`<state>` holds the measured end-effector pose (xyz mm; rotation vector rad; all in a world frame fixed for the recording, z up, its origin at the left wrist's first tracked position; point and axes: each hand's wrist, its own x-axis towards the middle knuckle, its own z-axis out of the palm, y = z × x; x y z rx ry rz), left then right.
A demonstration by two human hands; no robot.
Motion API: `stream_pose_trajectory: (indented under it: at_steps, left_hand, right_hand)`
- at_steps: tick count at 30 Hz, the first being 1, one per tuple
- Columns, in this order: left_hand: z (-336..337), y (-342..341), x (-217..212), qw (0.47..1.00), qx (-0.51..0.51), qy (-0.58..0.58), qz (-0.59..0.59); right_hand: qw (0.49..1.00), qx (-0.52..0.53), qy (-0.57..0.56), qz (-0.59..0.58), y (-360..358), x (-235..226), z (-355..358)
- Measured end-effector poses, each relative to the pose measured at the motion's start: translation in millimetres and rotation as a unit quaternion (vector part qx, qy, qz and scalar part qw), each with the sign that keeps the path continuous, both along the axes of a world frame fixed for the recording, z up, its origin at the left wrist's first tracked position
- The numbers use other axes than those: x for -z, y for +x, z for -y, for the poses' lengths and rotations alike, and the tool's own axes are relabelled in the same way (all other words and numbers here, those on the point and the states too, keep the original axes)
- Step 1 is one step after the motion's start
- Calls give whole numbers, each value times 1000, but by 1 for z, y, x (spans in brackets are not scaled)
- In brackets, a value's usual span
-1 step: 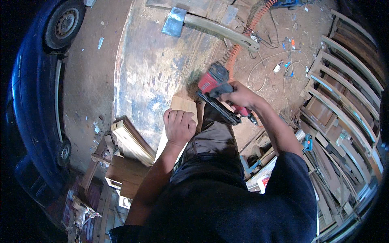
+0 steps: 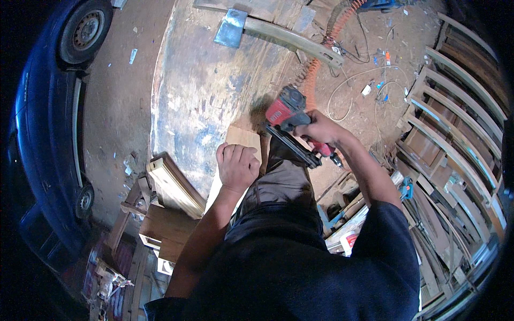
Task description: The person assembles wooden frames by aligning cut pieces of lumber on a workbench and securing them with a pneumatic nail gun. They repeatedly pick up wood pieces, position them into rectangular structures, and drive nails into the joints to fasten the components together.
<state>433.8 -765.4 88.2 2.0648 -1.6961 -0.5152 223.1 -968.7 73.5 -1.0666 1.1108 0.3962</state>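
Observation:
A red and black nail gun [image 2: 286, 109] is in my right hand [image 2: 320, 130], whose fingers are wrapped round its handle. The tool is tilted, with its black magazine [image 2: 295, 148] slanting down over my right thigh. Its head is just right of a light wooden board [image 2: 243, 138], apart from it as seen from above. My left hand [image 2: 237, 166] lies on this board with its fingers curled over it. The board rests on the worn, paint-stained worktop [image 2: 187, 107]; my hand and forearm cover part of it.
An orange coiled hose [image 2: 309, 80] runs behind the nail gun. A hatchet [image 2: 231, 29] lies at the worktop's far end. Wooden pieces [image 2: 174, 184] are stacked at left, near a small brown box [image 2: 166, 227]. Wooden frames [image 2: 455, 123] stand at right; a blue car [image 2: 43, 117] is far left.
My right hand and the nail gun have shifted slightly to the right. My left hand stays in place on the wooden board.

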Motion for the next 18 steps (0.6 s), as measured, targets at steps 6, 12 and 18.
stream_pose_trajectory:
  at_steps: [6,12,18]
  left_hand:
    - [-5,1,7,1000,16,-8,8]
    - [-7,1,16,995,42,-86,11]
    - [-10,1,17,996,49,-77,3]
  right_hand:
    - [928,288,226,-68,-42,-22,-39]
    - [762,538,354,70,-63,-27,-112]
    - [716,597,352,81,-46,13,-190]
